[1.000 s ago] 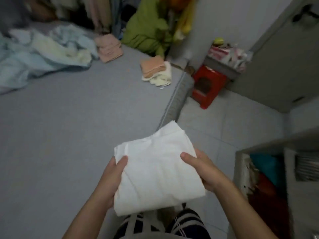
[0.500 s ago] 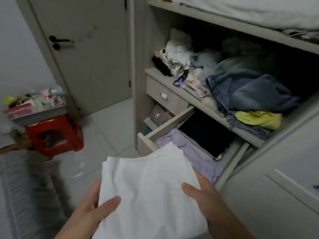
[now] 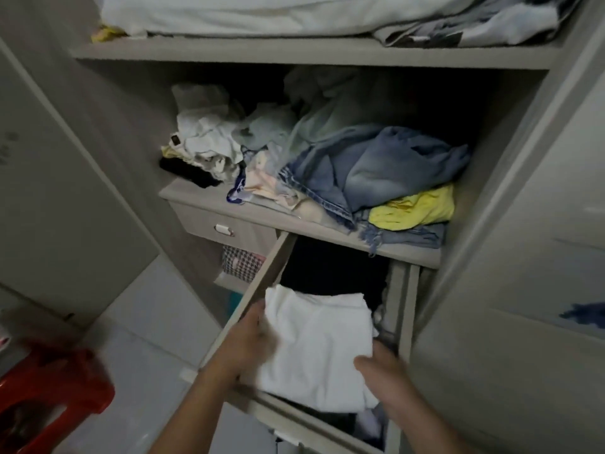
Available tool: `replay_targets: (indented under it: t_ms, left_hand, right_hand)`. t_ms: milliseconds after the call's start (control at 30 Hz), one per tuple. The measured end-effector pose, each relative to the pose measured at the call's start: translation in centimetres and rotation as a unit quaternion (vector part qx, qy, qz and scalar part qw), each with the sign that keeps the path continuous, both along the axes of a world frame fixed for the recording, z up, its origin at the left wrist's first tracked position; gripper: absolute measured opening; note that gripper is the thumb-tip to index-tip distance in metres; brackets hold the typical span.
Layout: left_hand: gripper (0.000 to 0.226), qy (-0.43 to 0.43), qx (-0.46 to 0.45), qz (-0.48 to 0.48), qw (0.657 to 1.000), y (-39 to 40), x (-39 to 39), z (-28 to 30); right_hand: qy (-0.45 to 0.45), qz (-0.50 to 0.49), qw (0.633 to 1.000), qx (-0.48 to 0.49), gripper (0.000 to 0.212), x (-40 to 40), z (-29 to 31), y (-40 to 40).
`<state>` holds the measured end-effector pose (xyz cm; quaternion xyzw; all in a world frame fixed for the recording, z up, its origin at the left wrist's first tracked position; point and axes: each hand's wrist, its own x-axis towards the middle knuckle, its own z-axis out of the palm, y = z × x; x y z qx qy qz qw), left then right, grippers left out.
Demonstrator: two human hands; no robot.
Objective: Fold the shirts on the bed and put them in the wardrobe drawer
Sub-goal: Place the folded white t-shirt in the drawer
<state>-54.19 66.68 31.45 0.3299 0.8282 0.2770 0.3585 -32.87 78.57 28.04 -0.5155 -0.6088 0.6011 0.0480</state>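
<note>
A folded white shirt (image 3: 322, 345) sits inside the pulled-out wardrobe drawer (image 3: 262, 283), on top of dark clothes. My left hand (image 3: 247, 342) holds the shirt's left edge, fingers tucked under it. My right hand (image 3: 381, 371) grips its near right corner, thumb on top. The drawer's front panel (image 3: 294, 424) lies just under my wrists. The bed is out of view.
Above the drawer a shelf (image 3: 327, 231) carries crumpled jeans (image 3: 370, 172), a yellow garment (image 3: 415, 211) and white clothes (image 3: 206, 136). A small shut drawer (image 3: 226, 229) is at the left. A red stool (image 3: 49, 398) stands on the floor at lower left.
I turned from the bed to the wardrobe carrying the white shirt. Both hands have lowered it from in front of the drawer down into the drawer.
</note>
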Motion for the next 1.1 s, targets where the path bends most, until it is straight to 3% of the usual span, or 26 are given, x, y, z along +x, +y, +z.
replay_targets:
  t_ms: [67, 133, 167, 300, 467, 567, 633, 700, 767, 900, 1033, 1100]
  left_hand:
    - [0.073, 0.025, -0.115, -0.050, 0.992, 1.2, -0.4, -1.8]
    - [0.070, 0.017, -0.138, -0.053, 0.989, 1.7, -0.9, -2.8]
    - [0.069, 0.002, -0.140, -0.050, 0.989, 2.0, -1.2, -2.8]
    - [0.068, 0.049, -0.167, -0.072, 0.982, 2.3, -3.4, -3.4]
    - [0.060, 0.182, -0.246, -0.185, 0.934, 2.4, -3.2, -5.1]
    - [0.089, 0.319, -0.105, -0.260, 0.905, 3.5, -3.3, -5.4]
    - [0.076, 0.314, -0.019, -0.305, 0.899, 4.6, -3.5, -5.8]
    - [0.061, 0.308, -0.053, -0.343, 0.886, 5.8, -3.7, -6.6]
    - [0.061, 0.290, -0.119, -0.370, 0.874, 6.0, -3.9, -7.8]
    - [0.057, 0.277, -0.136, -0.395, 0.865, 5.4, -4.8, -9.3]
    - [0.033, 0.218, -0.177, -0.442, 0.852, 6.9, -5.8, -7.7]
    - [0.036, 0.239, -0.177, -0.460, 0.837, 7.3, -5.7, -7.5]
  right_hand:
    - [-0.085, 0.074, 0.994, 0.015, 0.025, -1.8, -1.2, -0.9]
    - [-0.152, 0.113, 0.982, 0.024, 0.019, -3.0, -2.2, -1.8]
    - [-0.173, 0.120, 0.977, 0.030, 0.025, -3.2, -2.5, -2.1]
    - [-0.126, 0.077, 0.988, -0.052, 0.021, -2.6, -3.1, -1.8]
    - [-0.222, 0.065, 0.972, -0.045, 0.044, -2.4, -4.4, -2.7]
    - [-0.227, 0.030, 0.974, -0.005, 0.056, -2.6, -4.6, -3.6]
    - [-0.250, 0.026, 0.963, 0.101, 0.075, -3.2, -4.6, -3.4]
    - [-0.264, 0.032, 0.929, 0.255, 0.081, -4.1, -4.4, -2.9]
    - [-0.248, 0.098, 0.906, 0.329, 0.072, -4.9, -4.7, -2.1]
    - [-0.264, 0.183, 0.901, 0.293, 0.060, -4.8, -6.4, -1.8]
    - [-0.231, 0.170, 0.919, 0.273, 0.039, -4.7, -6.2, -1.1]
    - [-0.224, 0.157, 0.916, 0.293, 0.033, -4.3, -6.1, -0.7]
